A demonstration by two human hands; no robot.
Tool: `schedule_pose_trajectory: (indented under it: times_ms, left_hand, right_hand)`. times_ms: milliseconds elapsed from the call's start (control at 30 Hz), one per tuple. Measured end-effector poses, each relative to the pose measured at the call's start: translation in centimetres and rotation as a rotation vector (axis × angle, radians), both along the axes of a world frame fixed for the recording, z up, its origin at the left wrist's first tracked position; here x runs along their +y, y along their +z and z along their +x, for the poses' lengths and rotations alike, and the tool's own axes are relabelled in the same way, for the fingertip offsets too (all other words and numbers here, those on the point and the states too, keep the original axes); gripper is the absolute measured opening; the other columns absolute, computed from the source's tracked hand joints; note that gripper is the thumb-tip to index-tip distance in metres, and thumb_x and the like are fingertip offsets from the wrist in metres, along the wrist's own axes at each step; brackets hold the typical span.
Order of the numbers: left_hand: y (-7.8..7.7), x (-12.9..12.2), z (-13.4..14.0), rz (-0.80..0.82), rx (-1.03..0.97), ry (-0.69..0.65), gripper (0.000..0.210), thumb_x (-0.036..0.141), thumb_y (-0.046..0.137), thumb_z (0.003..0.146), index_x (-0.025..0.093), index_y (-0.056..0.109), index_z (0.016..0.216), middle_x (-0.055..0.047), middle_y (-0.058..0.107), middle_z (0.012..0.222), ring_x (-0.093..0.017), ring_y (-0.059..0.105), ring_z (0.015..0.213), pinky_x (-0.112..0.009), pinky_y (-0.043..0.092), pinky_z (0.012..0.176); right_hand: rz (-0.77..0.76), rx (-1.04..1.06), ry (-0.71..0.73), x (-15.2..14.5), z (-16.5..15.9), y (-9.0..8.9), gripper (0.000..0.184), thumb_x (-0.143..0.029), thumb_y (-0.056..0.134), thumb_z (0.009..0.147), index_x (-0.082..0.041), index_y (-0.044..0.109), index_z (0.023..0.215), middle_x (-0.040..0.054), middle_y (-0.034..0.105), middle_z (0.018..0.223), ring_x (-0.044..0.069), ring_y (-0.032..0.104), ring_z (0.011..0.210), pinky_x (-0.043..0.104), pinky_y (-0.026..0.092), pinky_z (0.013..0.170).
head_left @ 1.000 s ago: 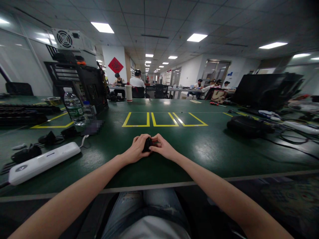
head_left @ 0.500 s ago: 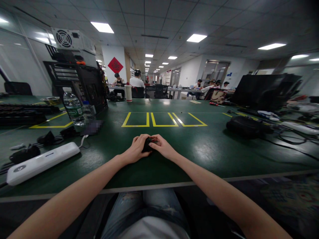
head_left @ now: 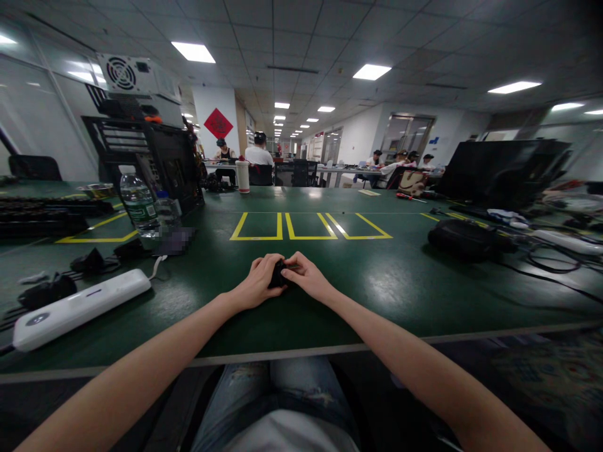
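Observation:
A small black object (head_left: 277, 274) sits between my hands, low over the green tabletop; its kind is hard to make out because fingers cover much of it. My left hand (head_left: 260, 280) wraps round its left side, fingers over the top and thumb along the near edge. From the right, my right hand (head_left: 304, 274) pinches at its upper right side with thumb and fingers. Just beyond the hands, yellow tape outlines (head_left: 308, 238) mark the green table (head_left: 330, 326).
On the left lie a white power strip (head_left: 85, 307), black adapters and a water bottle (head_left: 139, 204) by an open computer case (head_left: 164, 154). A black pouch (head_left: 464, 240), cables and a monitor (head_left: 504, 172) stand right. A cup (head_left: 242, 176) is farther back; people sit beyond.
My right hand's fingers have shifted very slightly at the black object. My left hand and the object look the same as before.

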State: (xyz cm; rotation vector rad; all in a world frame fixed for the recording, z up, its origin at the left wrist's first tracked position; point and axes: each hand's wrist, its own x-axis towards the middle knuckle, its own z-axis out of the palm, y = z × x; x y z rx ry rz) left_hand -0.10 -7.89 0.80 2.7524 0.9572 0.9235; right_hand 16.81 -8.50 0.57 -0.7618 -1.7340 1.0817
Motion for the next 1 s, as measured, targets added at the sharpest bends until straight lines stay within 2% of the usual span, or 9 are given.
schedule_pose_trajectory:
  times_ms: [200,333,433,633,800,900,1000]
  left_hand:
    - [-0.11,0.12,0.06,0.001,-0.007,-0.003,0.055,0.026,0.056,0.069,0.021,0.027,0.116,-0.007,0.043,0.108,-0.022,0.042,0.103,-0.041,0.026,0.092]
    - [-0.01,0.04,-0.07,-0.002,0.001,-0.007,0.052,0.025,0.055,0.070,0.022,0.028,0.115,-0.007,0.043,0.109,-0.021,0.041,0.104,-0.040,0.026,0.093]
    - [-0.03,0.05,-0.09,-0.002,0.004,-0.003,0.051,0.025,0.054,0.071,0.021,0.028,0.115,-0.007,0.042,0.108,-0.021,0.041,0.104,-0.040,0.026,0.093]
    - [-0.13,0.15,0.02,0.004,0.000,0.001,0.053,0.026,0.056,0.070,0.021,0.028,0.115,-0.006,0.043,0.108,-0.020,0.041,0.104,-0.040,0.026,0.093]
    - [-0.11,0.10,-0.02,0.000,-0.002,-0.001,0.052,0.025,0.055,0.070,0.021,0.028,0.115,-0.006,0.043,0.107,-0.021,0.042,0.102,-0.040,0.026,0.093]
    - [-0.14,0.10,-0.04,-0.001,0.001,0.000,0.052,0.025,0.055,0.070,0.021,0.028,0.115,-0.006,0.043,0.107,-0.021,0.042,0.103,-0.040,0.025,0.093]
    - [-0.21,0.17,-0.04,-0.002,0.004,-0.001,0.052,0.024,0.055,0.070,0.021,0.028,0.114,-0.006,0.042,0.108,-0.020,0.041,0.104,-0.040,0.025,0.093]
  right_hand:
    - [-0.046,-0.032,-0.031,0.10,0.17,-0.22,0.033,-0.033,0.056,0.071,-0.020,0.044,0.098,0.0022,0.052,0.092,0.014,0.055,0.083,0.031,0.046,0.075]
    - [-0.023,-0.053,0.001,-0.11,0.31,-0.14,0.026,-0.032,0.056,0.071,-0.019,0.046,0.091,0.0014,0.052,0.093,0.015,0.055,0.087,0.033,0.045,0.078]
    - [0.011,-0.042,0.027,-0.33,0.31,-0.11,0.029,-0.028,0.061,0.067,-0.020,0.046,0.090,0.0003,0.051,0.094,0.015,0.054,0.092,0.033,0.044,0.081]
    - [0.026,-0.047,-0.016,-0.44,0.11,-0.01,0.022,-0.032,0.056,0.071,-0.020,0.046,0.087,-0.0003,0.053,0.087,0.014,0.055,0.088,0.033,0.045,0.080]
    - [0.006,-0.064,-0.062,-0.36,0.06,0.06,0.030,-0.030,0.057,0.070,-0.019,0.045,0.094,0.0022,0.051,0.096,0.014,0.054,0.087,0.033,0.044,0.082]
    - [-0.044,-0.071,-0.029,-0.36,0.13,-0.02,0.030,-0.030,0.055,0.072,-0.019,0.044,0.096,0.0036,0.050,0.098,0.014,0.055,0.085,0.034,0.046,0.077]
    - [-0.011,-0.055,0.028,-0.36,0.24,-0.21,0.028,-0.028,0.058,0.070,-0.019,0.044,0.093,0.0018,0.050,0.096,0.014,0.054,0.088,0.033,0.045,0.080]
